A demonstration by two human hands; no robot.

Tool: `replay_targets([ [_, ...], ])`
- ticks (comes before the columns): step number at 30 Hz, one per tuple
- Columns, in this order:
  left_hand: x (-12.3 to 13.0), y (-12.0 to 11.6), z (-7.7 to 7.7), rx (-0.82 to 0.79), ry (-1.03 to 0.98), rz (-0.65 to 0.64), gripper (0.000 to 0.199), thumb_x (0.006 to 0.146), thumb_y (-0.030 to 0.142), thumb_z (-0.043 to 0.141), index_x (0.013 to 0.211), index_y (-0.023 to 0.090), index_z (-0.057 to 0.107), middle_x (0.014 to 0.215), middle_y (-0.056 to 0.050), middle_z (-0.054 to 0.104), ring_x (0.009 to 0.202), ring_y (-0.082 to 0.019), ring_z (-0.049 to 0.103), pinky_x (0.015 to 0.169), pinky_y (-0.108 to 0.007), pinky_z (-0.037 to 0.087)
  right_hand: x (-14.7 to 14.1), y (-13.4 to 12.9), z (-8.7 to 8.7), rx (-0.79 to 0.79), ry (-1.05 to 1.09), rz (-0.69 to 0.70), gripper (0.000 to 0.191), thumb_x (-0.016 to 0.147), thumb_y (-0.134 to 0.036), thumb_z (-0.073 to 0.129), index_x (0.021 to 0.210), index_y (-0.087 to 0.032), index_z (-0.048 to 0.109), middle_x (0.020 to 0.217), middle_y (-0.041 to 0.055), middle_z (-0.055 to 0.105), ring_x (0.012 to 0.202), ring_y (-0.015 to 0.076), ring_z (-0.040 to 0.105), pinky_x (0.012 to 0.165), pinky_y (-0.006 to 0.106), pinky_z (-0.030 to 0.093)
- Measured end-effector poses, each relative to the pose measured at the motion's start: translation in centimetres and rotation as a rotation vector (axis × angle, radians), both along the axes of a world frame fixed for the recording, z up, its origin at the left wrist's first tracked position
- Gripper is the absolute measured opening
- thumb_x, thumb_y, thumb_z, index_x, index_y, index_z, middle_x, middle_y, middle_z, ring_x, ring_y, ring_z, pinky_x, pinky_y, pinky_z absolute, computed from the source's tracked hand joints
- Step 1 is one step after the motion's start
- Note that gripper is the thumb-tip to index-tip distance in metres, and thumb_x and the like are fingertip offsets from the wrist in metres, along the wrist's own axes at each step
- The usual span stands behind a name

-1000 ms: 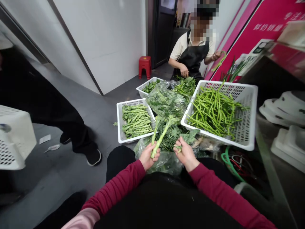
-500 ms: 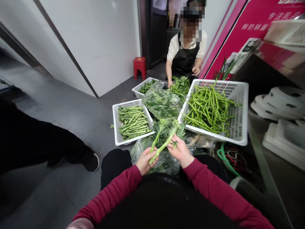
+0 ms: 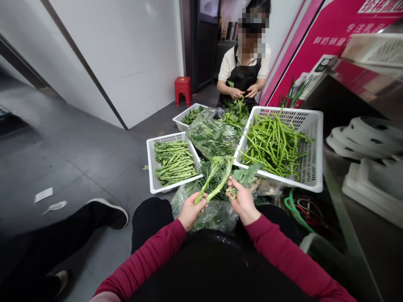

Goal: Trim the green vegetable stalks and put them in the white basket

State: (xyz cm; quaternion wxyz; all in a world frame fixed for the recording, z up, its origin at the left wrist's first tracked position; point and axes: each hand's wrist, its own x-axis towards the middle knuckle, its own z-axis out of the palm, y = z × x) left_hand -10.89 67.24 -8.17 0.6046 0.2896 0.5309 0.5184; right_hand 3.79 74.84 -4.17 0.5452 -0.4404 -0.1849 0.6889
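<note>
Left basket (image 3: 151,165): stalks (image 3: 174,162)
Right basket (image 3: 311,163): thin stems (image 3: 273,144)
Our grip: left hand (image 3: 190,212) clamped on shoots (image 3: 224,181); right hand (image 3: 243,203), apart, pinching leaves (image 3: 247,175)

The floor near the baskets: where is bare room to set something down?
Bare floor lies between the white panel, the stalk basket and the black shoe. It is crowded between the stalk basket and the bean basket: bagged greens fill the gap, near the left hand and right hand.
</note>
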Motion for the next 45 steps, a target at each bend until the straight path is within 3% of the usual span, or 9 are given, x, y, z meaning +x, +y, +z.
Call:
replay_targets([
  [4,0.3,0.0,-0.2,0.062,0.162,0.058,0.029,0.065,0.029,0.066,0.089,0.013,0.062,0.059,0.0,0.056,0.048,-0.007,0.045,0.046,-0.018,0.034,0.2,0.4,0.1,0.232,-0.297,-0.077,0.02,0.063,-0.03,0.065,0.059,-0.016,0.052,0.063,-0.0006,0.054,0.056,0.0098,0.048,0.037,0.018,0.031],
  [7,0.5,-0.1,-0.5,0.142,0.334,0.14,0.025,0.066,0.026,0.065,0.088,0.014,0.065,0.071,-0.003,0.062,0.065,-0.014,0.055,0.062,-0.023,0.042,-0.6,-0.4,-0.1,0.29,-0.36,0.029,0.024,0.067,-0.035,0.063,0.059,-0.015,0.052,0.064,0.0,0.053,0.057,0.01,0.048,0.037,0.019,0.032],
  [11,0.4,-0.4,-1.3,0.272,0.593,0.165,0.024,0.074,0.027,0.057,0.095,0.018,0.064,0.096,-0.006,0.063,0.091,-0.017,0.056,0.086,-0.029,0.04,-1.7,-0.6,-0.1,0.238,-0.206,0.161,0.025,0.068,-0.035,0.065,0.062,-0.015,0.051,0.055,-0.0038,0.045,0.047,0.0061,0.039,0.036,0.017,0.031],
  [17,-0.2,-0.6,-1.8,0.354,0.747,0.163,0.027,0.081,0.026,0.048,0.104,0.017,0.059,0.102,-0.007,0.061,0.095,-0.017,0.055,0.087,-0.032,0.042,-2.6,-1.2,-0.2,-0.126,0.22,0.37,0.018,0.063,-0.024,0.069,0.071,-0.015,0.056,0.056,-0.0047,0.046,0.044,0.0033,0.036,0.035,0.013,0.028],
  [23,-0.5,-1.0,-0.4,0.443,0.901,0.073,0.027,0.083,0.022,0.044,0.107,0.023,0.058,0.094,-0.004,0.06,0.089,-0.014,0.054,0.081,-0.028,0.044,-2.9,-3.1,-1.2,-0.047,-0.047,0.489,0.024,0.066,-0.027,0.066,0.054,-0.013,0.051,0.05,-0.0036,0.043,0.043,0.0055,0.036,0.037,0.018,0.03],
  [27,-0.4,-1.2,-0.1,0.447,0.896,0.033,0.026,0.083,0.024,0.044,0.104,0.021,0.06,0.091,-0.005,0.06,0.086,-0.015,0.054,0.078,-0.029,0.044,-1.2,-1.2,-0.5,0.004,0.181,0.388,0.015,0.069,-0.026,0.063,0.067,-0.016,0.052,0.055,-0.0059,0.041,0.048,0.0056,0.037,0.042,0.017,0.032],
  [34,-0.1,-0.9,-0.7,0.239,0.445,-0.181,0.039,0.078,0.028,0.05,0.113,0.01,0.054,0.087,-0.006,0.064,0.072,-0.013,0.057,0.07,-0.027,0.047,1.0,-0.1,0.0,0.0,0.351,0.567,0.017,0.068,-0.024,0.064,0.076,-0.02,0.049,0.05,-0.0081,0.027,0.045,0.0064,0.03,0.039,0.016,0.029],
  [42,-0.2,-2.0,-0.9,0.388,0.798,-0.297,0.024,0.079,0.023,0.047,0.096,0.021,0.063,0.091,-0.003,0.063,0.086,-0.014,0.055,0.08,-0.025,0.042,0.2,-3.2,-2.3,-0.098,-0.274,0.796,0.025,0.066,-0.032,0.064,0.059,-0.015,0.046,0.046,-0.0065,0.036,0.039,0.005,0.031,0.033,0.017,0.022],
  [45,0.4,-2.1,-1.2,0.317,0.745,-0.222,0.023,0.08,0.025,0.046,0.095,0.021,0.062,0.087,-0.002,0.063,0.08,-0.013,0.055,0.076,-0.024,0.043,0.6,-4.2,-2.2,-0.029,-0.398,0.715,0.031,0.066,-0.041,0.062,0.06,-0.016,0.044,0.046,-0.0068,0.037,0.038,0.0048,0.031,0.034,0.018,0.023],
])
